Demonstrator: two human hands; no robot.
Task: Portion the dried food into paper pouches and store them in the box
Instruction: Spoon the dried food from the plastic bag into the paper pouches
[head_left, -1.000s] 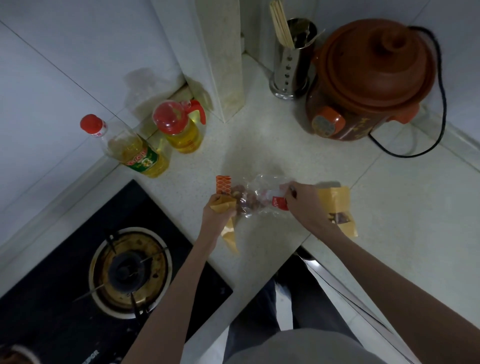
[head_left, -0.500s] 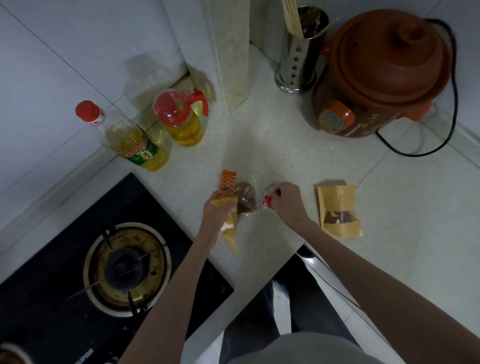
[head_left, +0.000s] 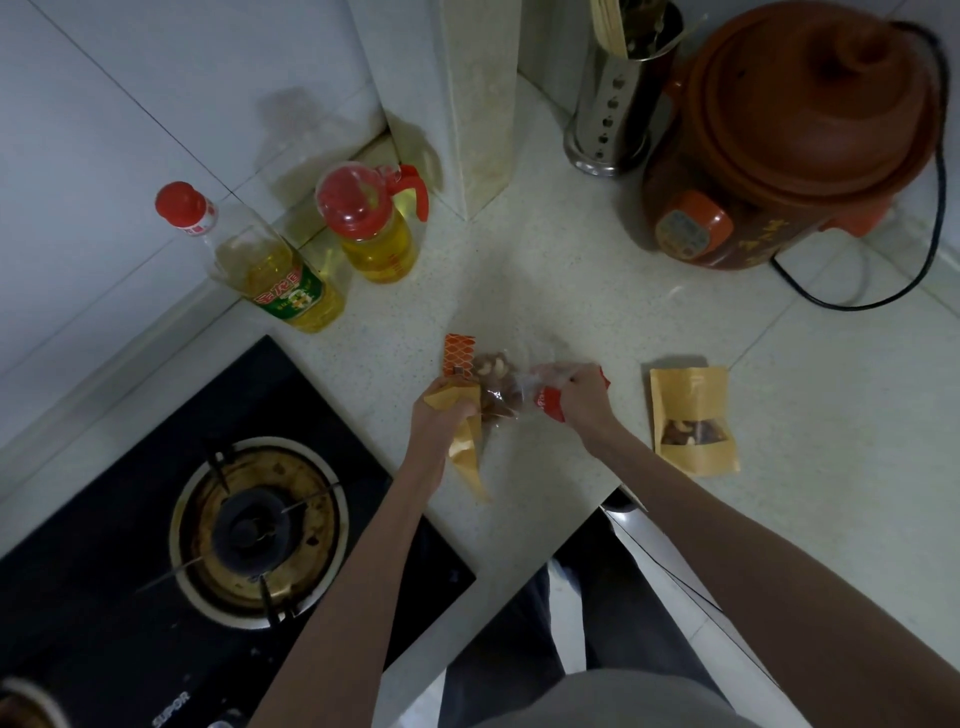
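Gripping pouch (head_left: 457, 415) left hand (head_left: 441, 423), bag (head_left: 511, 387) right hand (head_left: 584, 402); speckled counter (head_left: 571, 296).

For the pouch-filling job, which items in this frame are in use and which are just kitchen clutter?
In use: left hand holding a paper pouch; right hand holding the clear bag of dried food; filled pouch.

Lying about: two oil bottles, clay cooker, utensil holder, gas burner.

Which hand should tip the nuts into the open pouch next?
Probably right. The right hand already grips the clear nut bag; the left hand holds the open paper pouch beside it.
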